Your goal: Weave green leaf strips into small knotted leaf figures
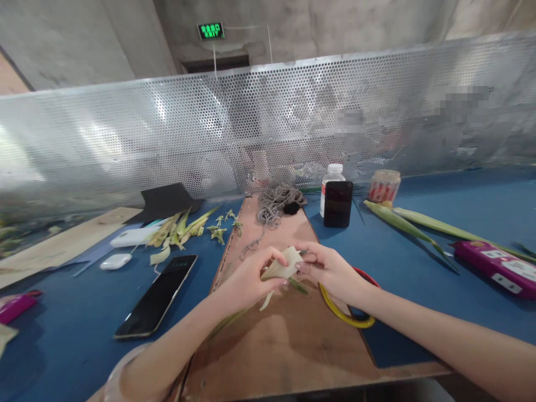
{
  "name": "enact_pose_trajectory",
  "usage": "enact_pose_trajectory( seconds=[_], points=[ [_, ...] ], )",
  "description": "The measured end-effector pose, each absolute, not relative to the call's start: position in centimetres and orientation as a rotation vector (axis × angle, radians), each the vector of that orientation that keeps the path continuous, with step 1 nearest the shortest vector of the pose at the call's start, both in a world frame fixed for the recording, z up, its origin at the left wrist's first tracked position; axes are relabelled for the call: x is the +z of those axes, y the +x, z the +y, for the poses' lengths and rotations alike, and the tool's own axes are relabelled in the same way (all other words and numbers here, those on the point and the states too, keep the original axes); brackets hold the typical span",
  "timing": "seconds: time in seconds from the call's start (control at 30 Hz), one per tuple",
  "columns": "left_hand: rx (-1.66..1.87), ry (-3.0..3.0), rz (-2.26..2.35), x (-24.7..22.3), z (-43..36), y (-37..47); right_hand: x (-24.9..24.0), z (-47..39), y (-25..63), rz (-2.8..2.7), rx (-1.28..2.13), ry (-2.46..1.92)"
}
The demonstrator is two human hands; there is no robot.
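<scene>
- Head view: the left hand [260, 273] grips a pale cream, flat, folded piece [286, 267] between its thumb and curled fingers, above the brown wooden board [268, 357].
- The right hand [324, 269] pinches the right edge of the same piece with its fingertips, so the piece spans the space between both hands.
- A narrow pale strip [266, 301] hangs just below the left hand; a green leaf tip [298, 287] shows beneath the fingers.
- A yellow-and-red ring-shaped object [344, 318] lies under the right wrist, partly hidden by it.
- Beyond the hands, a tangle of grey cord [272, 205] rests on the board's far end.
- On the blue table surface [419, 318] to the right, a black rectangular device [339, 204] stands upright before a white-capped bottle [335, 169]; farther right are a clear jar with red-and-white contents [384, 187], long green leaves [397, 223] and a magenta packet [498, 267].
- To the left lie a black smartphone [159, 296], a small white rounded case [115, 261], yellow-green leaf scraps [180, 230] and a black sheet [165, 202].
- Behind everything runs a perforated silver metal screen [209, 125].
</scene>
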State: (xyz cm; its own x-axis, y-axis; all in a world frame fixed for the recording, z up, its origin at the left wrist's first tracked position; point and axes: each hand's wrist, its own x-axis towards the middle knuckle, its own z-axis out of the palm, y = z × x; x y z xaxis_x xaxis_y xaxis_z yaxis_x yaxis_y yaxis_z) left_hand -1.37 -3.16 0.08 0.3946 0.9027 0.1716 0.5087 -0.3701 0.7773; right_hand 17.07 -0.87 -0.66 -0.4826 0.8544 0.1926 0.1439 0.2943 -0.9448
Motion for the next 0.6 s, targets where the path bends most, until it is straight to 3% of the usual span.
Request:
enact_pose_trajectory(
  seconds=[0.6],
  points=[
    [0.768,2.045,1.256,-0.02,-3.1,-1.39,-0.49,-0.92,17.07,-1.862,1.274,-0.854]
  ],
)
